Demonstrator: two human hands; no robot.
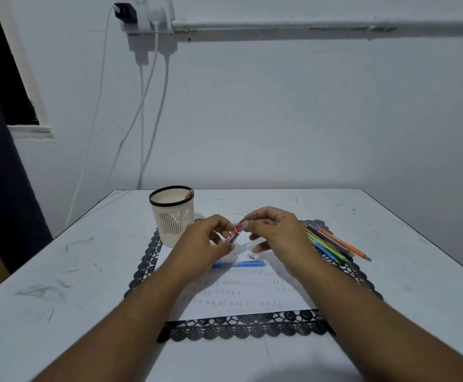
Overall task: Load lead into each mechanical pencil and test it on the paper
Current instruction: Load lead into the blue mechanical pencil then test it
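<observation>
Both hands (205, 238) (276, 230) pinching, seemingly, one red lead tube (234, 232) (above the paper (241, 296)).

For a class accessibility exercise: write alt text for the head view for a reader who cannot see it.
Two hands hold a small red lead tube above a sheet of paper: the left hand grips its body, the right hand pinches its top end. A blue mechanical pencil lies on the paper, more pencils to the right, a mesh pen cup to the left.

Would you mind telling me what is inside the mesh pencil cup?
Inside the mesh pencil cup, one red item leans against the far rim and shows reddish through the slots. The cup's bottom is hidden, so anything else inside cannot be seen.
</observation>
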